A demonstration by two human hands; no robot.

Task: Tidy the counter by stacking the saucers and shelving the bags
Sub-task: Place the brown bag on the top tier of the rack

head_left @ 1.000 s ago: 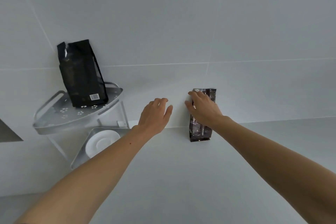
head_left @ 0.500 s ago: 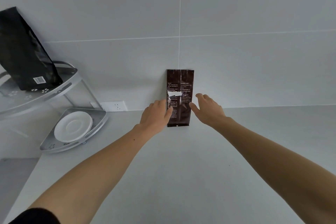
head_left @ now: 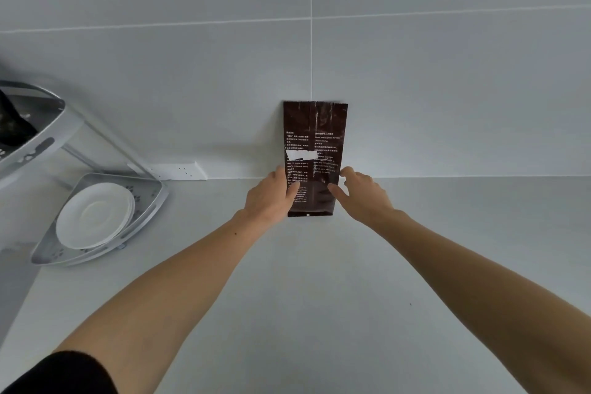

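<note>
A dark brown bag (head_left: 315, 157) stands upright on the tabletop (head_left: 319, 281) against the far wall. The left hand (head_left: 271, 195) touches its left edge with its thumb on the front; the right hand (head_left: 361, 195) hovers open at its right edge. Best squeeze both sides low before lifting toward the rack (head_left: 38, 137) at left.

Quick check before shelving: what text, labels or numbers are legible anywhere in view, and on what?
Brown bag, standing against the wall: two columns of small white print, too small and blurred to read.
White torn sticker on the bag: blank.
Saucers, shelf rack, wall outlet: no text visible.
</note>
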